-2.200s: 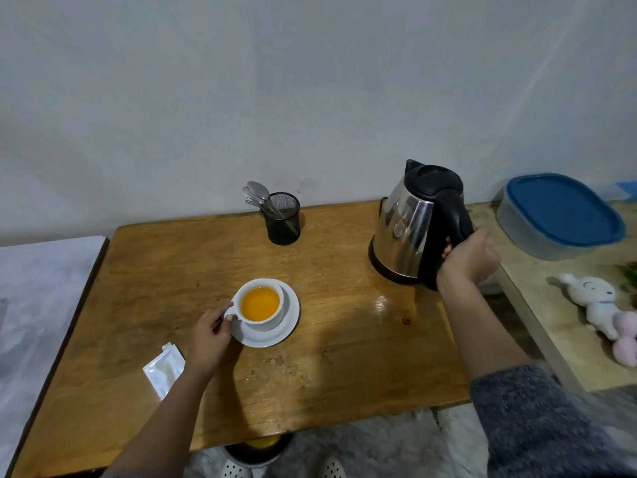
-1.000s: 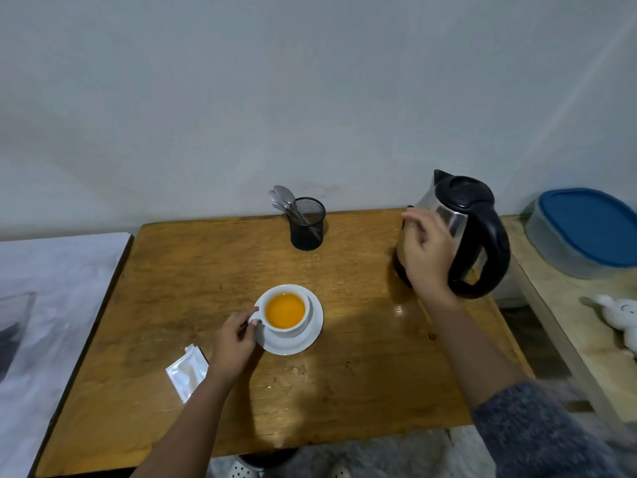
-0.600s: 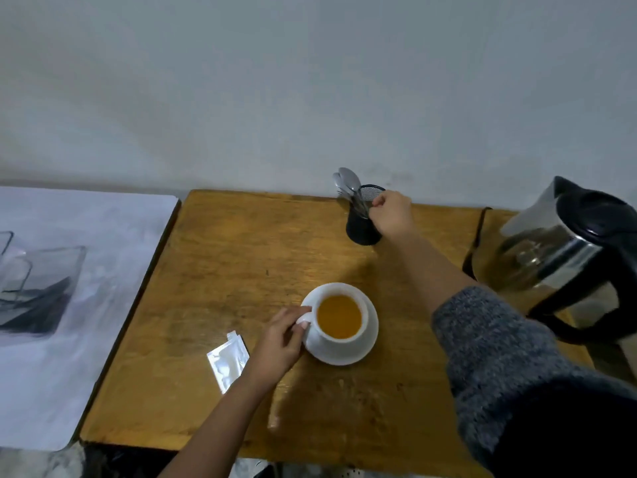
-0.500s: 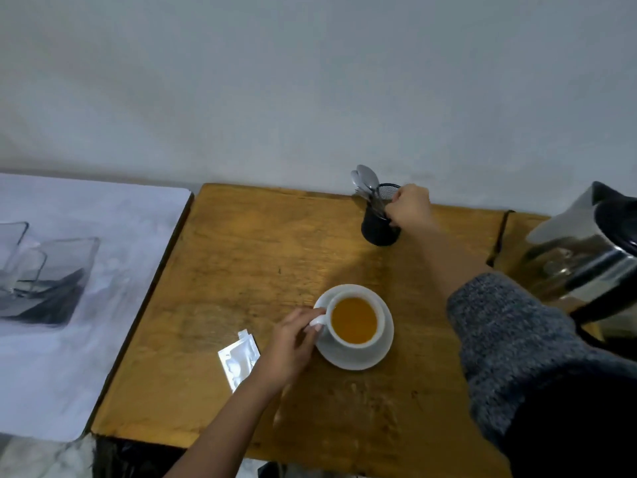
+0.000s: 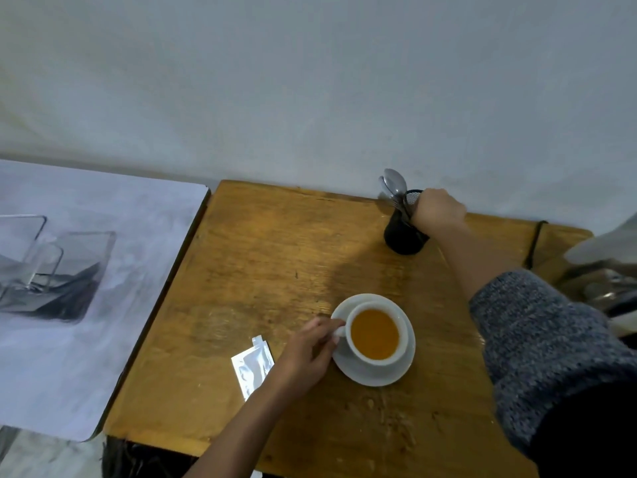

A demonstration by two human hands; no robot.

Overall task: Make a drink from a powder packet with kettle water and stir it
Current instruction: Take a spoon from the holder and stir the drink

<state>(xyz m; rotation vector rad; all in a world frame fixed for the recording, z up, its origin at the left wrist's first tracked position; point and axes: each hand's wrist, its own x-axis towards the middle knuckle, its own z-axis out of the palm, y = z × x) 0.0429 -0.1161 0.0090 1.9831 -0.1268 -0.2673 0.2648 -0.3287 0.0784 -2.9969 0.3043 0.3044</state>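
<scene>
here the cup (image 5: 375, 334) on its saucer (image 5: 406, 369) holds orange drink, left hand (image 5: 305, 351) pinching its handle, while the right hand (image 5: 436, 210) closes on spoons (image 5: 394, 188) standing bowl-up in the black holder (image 5: 400, 236) at the table's (image 5: 275, 257) far edge.

Worn matt wooden table (image 5: 262, 270), glossy white ceramic cup (image 5: 374, 334), shiny metal spoons (image 5: 394, 184), crinkled foil packet (image 5: 253, 365).

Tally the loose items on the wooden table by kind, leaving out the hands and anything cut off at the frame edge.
Cup with orange drink: 1
Saucer: 1
Silver packet: 1
Black mesh holder: 1
Spoons in the holder: at least 2; the exact number cannot be told
Total: at least 6
</scene>
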